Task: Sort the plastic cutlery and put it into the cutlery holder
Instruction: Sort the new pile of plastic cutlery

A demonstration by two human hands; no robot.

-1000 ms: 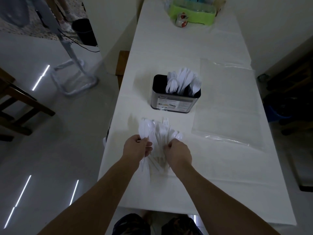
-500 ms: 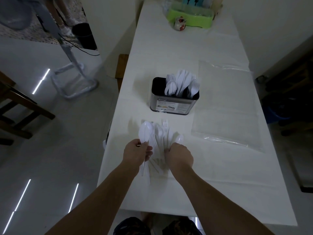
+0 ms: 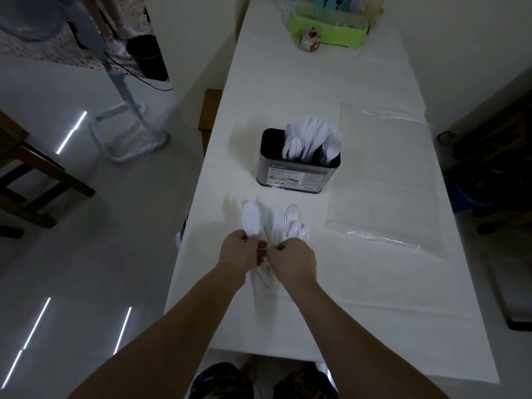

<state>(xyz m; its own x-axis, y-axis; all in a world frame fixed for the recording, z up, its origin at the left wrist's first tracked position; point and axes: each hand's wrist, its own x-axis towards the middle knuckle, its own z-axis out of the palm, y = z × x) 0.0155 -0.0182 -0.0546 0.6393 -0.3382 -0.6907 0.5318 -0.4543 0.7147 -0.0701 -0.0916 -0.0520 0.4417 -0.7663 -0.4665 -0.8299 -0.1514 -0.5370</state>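
Both hands have drawn together since a moment ago, the right hand (image 3: 293,259) sliding in until its knuckles sit just beside the left hand (image 3: 239,251). Left fingers (image 3: 260,251) curl round the handles of a few white spoons (image 3: 251,218), whose bowls stand up just beyond the knuckles, as they did before. Right fingers are curled down into the loose cutlery pile (image 3: 288,223); whether they pinch a piece I cannot tell. Forks and spoon bowls fan out just past both sets of fingertips, handles running back under the hands on the white table (image 3: 359,298). Farther out from the fingers stands the cutlery holder (image 3: 298,175), upright, white cutlery sticking up from its right part. Right of the pile lies a clear plastic bag (image 3: 383,180). At the far end sits a green tray (image 3: 328,31).
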